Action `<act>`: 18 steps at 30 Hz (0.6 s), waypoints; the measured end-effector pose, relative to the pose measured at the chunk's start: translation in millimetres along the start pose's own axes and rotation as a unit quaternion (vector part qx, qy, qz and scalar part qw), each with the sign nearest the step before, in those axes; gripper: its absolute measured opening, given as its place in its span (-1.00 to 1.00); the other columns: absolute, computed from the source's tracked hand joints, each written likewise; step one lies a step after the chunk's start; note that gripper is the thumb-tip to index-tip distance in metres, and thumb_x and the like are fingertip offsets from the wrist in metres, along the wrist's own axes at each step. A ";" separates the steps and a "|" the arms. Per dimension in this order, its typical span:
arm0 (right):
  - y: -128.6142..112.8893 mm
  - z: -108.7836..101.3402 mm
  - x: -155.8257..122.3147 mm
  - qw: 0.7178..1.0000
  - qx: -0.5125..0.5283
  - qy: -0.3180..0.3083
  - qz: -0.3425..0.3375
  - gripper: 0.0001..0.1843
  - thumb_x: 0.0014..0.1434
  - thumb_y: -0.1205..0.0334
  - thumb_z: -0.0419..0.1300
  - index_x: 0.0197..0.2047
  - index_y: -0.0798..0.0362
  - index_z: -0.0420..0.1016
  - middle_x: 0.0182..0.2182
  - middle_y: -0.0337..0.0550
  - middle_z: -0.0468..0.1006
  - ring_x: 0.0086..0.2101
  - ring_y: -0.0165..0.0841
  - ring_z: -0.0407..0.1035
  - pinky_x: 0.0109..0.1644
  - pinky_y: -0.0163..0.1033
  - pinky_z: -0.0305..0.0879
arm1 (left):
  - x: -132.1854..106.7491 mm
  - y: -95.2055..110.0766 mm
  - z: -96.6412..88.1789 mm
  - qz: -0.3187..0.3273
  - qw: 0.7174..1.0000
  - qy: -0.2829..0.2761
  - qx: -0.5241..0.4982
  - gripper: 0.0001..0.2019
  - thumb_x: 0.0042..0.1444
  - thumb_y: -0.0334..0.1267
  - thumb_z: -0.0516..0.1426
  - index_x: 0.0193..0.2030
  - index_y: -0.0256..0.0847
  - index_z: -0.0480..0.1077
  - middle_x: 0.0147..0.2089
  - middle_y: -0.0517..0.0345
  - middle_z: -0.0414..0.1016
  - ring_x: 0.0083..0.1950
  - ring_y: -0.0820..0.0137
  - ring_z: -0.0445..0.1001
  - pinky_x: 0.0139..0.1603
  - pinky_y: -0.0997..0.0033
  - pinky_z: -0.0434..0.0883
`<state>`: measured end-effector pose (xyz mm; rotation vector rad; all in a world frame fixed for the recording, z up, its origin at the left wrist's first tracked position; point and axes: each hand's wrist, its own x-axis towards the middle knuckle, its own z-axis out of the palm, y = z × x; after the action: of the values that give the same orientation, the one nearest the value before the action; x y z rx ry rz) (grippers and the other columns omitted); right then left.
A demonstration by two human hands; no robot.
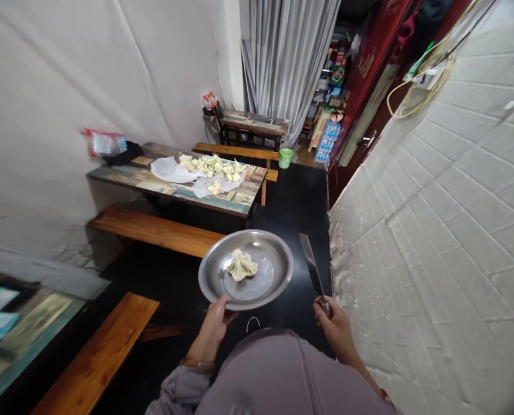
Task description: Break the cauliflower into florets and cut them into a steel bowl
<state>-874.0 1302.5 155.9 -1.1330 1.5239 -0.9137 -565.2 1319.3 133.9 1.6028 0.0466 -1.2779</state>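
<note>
My left hand grips the near rim of a round stainless steel basin, thumb on top and fingers beneath. A single piece of cauliflower lies inside, left of the basin's middle. Wrapped round the handle of a kitchen knife is my right hand, and the blade points forward and slightly left. On the table ahead, a pile of cauliflower florets rests on white netting, well beyond both hands.
A wooden bench runs along the table's near side; another bench is at lower left. The white brick wall stands close on my right. Farther off are a green bucket, bottled water packs, a grey curtain and a red door.
</note>
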 end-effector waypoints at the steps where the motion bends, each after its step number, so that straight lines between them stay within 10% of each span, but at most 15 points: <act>1: -6.8 -1.7 20.0 1.000 0.001 0.019 0.012 -0.46 0.03 -0.23 0.27 -0.15 0.06 0.50 -0.54 -0.32 0.44 -0.54 -0.38 0.34 -0.44 -0.27 0.30 | 14.7 21.2 23.0 -0.002 1.000 0.005 -0.016 -0.92 -0.04 -0.47 0.21 -0.41 -0.27 0.38 -0.55 0.17 0.49 -0.52 0.40 0.48 -0.38 0.39 0.54; 7: -34.5 -2.6 153.4 0.994 0.031 0.074 0.073 -0.41 -0.04 -0.27 0.31 -0.16 0.05 0.48 -0.54 -0.30 0.46 -0.51 -0.36 0.38 -0.43 -0.28 0.33 | 90.6 113.8 138.8 0.002 0.998 -0.005 -0.056 -0.94 0.03 -0.48 0.18 -0.36 -0.29 0.39 -0.52 0.19 0.49 -0.50 0.45 0.47 -0.31 0.39 0.56; 18: -122.9 26.8 500.4 0.991 -0.043 -0.124 -0.019 -0.47 0.02 -0.24 0.28 -0.19 0.07 0.49 -0.59 -0.35 0.37 -0.57 -0.41 0.28 -0.47 -0.31 0.23 | 224.6 173.1 282.0 0.013 0.975 0.143 -0.170 -0.88 0.02 -0.52 0.16 -0.30 -0.27 0.39 -0.49 0.21 0.52 -0.48 0.41 0.51 -0.32 0.39 0.55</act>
<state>-858.7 787.5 130.1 -1.2910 1.3528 -0.7079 -563.1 919.8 115.8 1.4688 0.4012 -0.9497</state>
